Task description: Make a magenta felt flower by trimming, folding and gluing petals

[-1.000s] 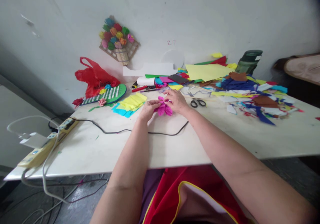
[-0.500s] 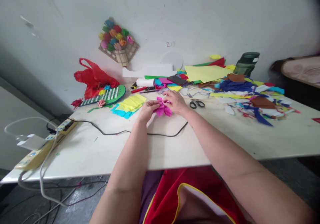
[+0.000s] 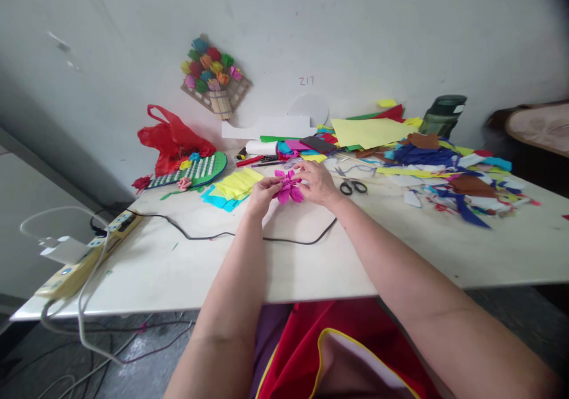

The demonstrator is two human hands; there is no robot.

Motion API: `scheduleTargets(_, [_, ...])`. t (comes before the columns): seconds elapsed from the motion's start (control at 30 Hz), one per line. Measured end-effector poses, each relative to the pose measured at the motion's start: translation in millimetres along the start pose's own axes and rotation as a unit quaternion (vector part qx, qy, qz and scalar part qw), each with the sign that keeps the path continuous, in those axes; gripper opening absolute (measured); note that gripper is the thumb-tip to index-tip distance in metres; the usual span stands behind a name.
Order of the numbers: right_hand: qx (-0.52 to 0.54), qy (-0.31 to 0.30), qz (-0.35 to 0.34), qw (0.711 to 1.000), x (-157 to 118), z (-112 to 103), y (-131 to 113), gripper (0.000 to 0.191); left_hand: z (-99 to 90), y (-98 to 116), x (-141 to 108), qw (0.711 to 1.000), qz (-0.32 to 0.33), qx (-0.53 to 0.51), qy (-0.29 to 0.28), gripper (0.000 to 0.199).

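A magenta paper flower (image 3: 290,192) with several pointed petals is held just above the white table. My left hand (image 3: 265,192) pinches its left side between thumb and fingers. On the other side, my right hand (image 3: 316,182) is closed with its fingertips on the flower's right and upper petals. Left of the flower lie yellow paper sheets (image 3: 237,182) over blue paper sheets (image 3: 220,200). Black-handled scissors (image 3: 353,187) rest to the right of my right hand.
A black cable (image 3: 195,237) crosses the table from a power strip (image 3: 84,262). Paper scraps (image 3: 471,185) heap up at the right, near a green bottle (image 3: 444,114). A red plastic bag (image 3: 171,141) and a green flower-trimmed craft piece (image 3: 200,171) stand at the left.
The view has shifted slightly, so everything sits a little further right. My fingers have moved slightly on the flower, and more of its petals show spread between my hands.
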State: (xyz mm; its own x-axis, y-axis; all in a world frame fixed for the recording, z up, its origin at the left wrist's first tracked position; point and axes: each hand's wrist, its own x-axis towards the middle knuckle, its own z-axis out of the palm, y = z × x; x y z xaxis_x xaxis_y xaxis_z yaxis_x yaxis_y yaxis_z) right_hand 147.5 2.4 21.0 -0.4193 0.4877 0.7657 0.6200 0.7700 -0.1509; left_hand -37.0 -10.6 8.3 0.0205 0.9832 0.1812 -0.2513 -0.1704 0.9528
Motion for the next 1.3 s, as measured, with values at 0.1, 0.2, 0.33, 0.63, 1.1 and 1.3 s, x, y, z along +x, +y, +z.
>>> scheduleTargets(0.1, [-0.003, -0.013, -0.012, 1.0, 0.4, 1.1, -2.7, 0.024, 0.5, 0.4, -1.1, 1.0, 0.002, -0.008, -0.006, 0.038])
scheduleTargets(0.2, [-0.011, -0.017, -0.01, 1.0, 1.5, 2.7, -4.5, 0.02, 0.7, -0.4, -1.4, 1.0, 0.001, -0.007, -0.009, 0.037])
scheduleTargets(0.33, [-0.014, -0.021, 0.006, 1.0, 2.8, 4.6, -5.2, 0.016, -0.1, -2.9, 0.5, 1.0, -0.003, -0.004, -0.01, 0.036])
scheduleTargets(0.63, [-0.069, 0.027, 0.164, 0.984, -3.3, 2.8, 9.7, 0.016, -3.8, -4.9, 4.0, 0.997, 0.018, -0.049, 0.048, 0.033])
scheduleTargets(1.1, [0.402, 0.049, 0.467, 0.786, 2.6, 7.9, 0.9, 0.012, 0.9, -6.7, 5.2, 0.996, 0.006, -0.072, 0.06, 0.033])
scheduleTargets(1.3, [0.473, 0.048, 0.46, 0.75, 4.4, 8.4, -8.9, 0.017, 7.0, -6.0, 1.1, 0.996, 0.002, -0.075, 0.047, 0.034])
